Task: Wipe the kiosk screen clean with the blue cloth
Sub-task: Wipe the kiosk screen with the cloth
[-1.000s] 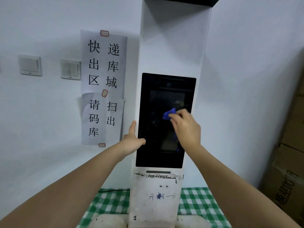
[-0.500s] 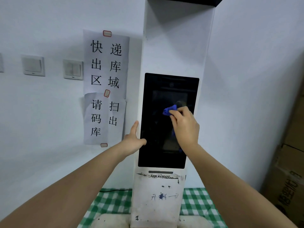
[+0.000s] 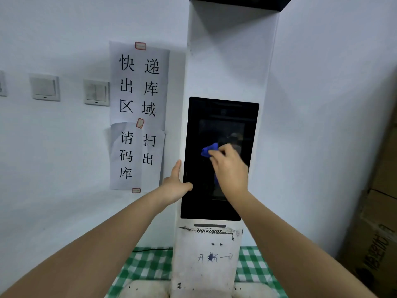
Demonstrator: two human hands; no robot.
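Observation:
A tall white kiosk (image 3: 227, 61) stands in front of me with a dark upright screen (image 3: 199, 196) set in its face. My right hand (image 3: 231, 168) holds a small blue cloth (image 3: 208, 150) and presses it against the middle of the screen; most of the cloth is hidden under the fingers. My left hand (image 3: 175, 186) rests on the kiosk's left edge, its fingers straight up along the side and its thumb lying on the screen's lower left border.
Paper signs with black characters (image 3: 138, 115) hang on the wall left of the kiosk, beside two light switches (image 3: 71, 90). A green checked cloth (image 3: 148, 265) covers the surface under the kiosk. Cardboard boxes (image 3: 373, 233) stand at the right.
My right hand with the cloth has slid a little to the left across the screen. The left hand keeps its place on the kiosk's edge.

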